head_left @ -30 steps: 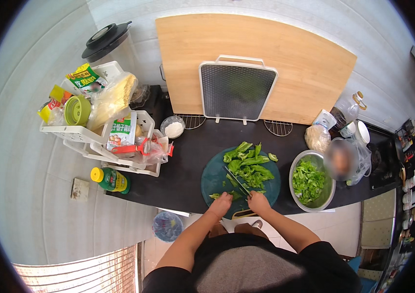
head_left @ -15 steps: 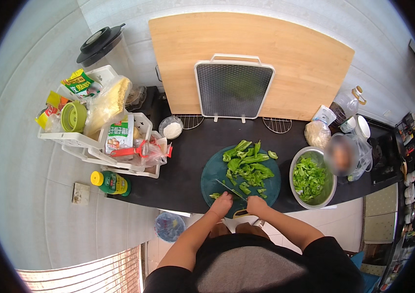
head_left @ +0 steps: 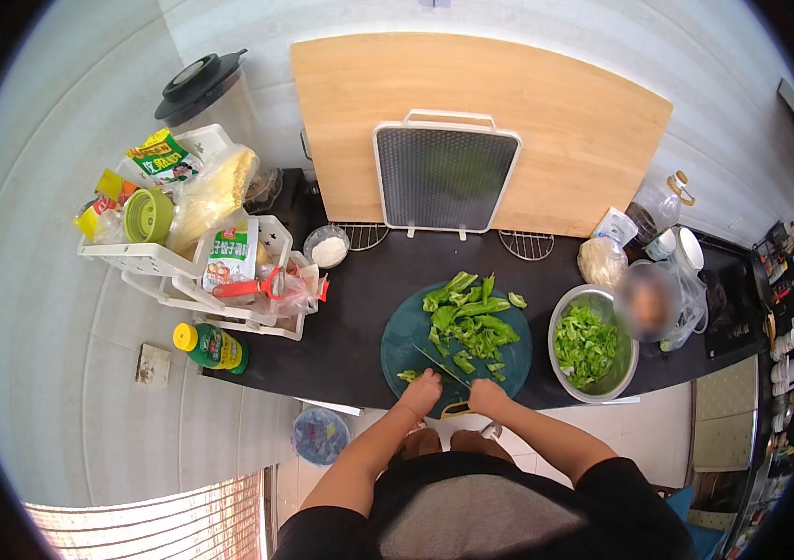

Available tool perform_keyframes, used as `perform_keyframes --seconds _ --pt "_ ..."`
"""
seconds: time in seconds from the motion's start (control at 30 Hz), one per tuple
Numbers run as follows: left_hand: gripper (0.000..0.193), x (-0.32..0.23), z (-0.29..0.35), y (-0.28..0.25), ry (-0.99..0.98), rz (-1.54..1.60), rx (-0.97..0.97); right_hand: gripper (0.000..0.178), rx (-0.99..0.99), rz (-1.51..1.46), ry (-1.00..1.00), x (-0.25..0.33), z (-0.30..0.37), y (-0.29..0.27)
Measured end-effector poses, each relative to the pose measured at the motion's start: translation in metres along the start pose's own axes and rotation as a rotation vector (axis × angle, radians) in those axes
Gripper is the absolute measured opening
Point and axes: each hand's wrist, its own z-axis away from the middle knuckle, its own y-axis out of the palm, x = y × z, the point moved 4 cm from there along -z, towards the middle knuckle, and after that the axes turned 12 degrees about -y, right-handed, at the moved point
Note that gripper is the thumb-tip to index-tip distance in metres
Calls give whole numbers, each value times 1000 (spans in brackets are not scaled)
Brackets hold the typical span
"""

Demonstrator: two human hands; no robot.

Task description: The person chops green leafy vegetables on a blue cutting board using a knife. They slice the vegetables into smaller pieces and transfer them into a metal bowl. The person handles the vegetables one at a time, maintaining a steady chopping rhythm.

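A round dark green cutting board [head_left: 397, 327] lies at the counter's front edge. Cut green peppers [head_left: 476, 322] are heaped on its far half, with smaller bits scattered nearer to me. My right hand [head_left: 487, 398] is closed around the handle of a knife [head_left: 443, 365], whose blade slants up and left over the board. Just left of the blade, my left hand [head_left: 422, 393] is curled down on the board. A small pepper piece [head_left: 407, 375] shows beside its fingertips, and the fingers hide most of what they press on.
To the right stands a metal bowl [head_left: 635, 359] of chopped green leaves. White baskets [head_left: 140, 264] of packets and a green bottle [head_left: 212, 349] with a yellow cap are at left. A small bowl of white powder [head_left: 328, 249] sits behind. A wooden board [head_left: 565, 121] leans on the wall.
The whole view has shifted slightly. Both hands and the knife stay in nearly the same place on the board, and the pepper heap looks unchanged.
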Motion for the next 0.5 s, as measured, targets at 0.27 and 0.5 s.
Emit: perform_keyframes --seconds 0.27,0.5 --pt "20 2 9 -7 -39 35 15 15 -226 -22 -3 17 -13 -1" --pt "27 -1 -1 -55 -14 160 -207 19 -287 -99 46 4 15 -36"
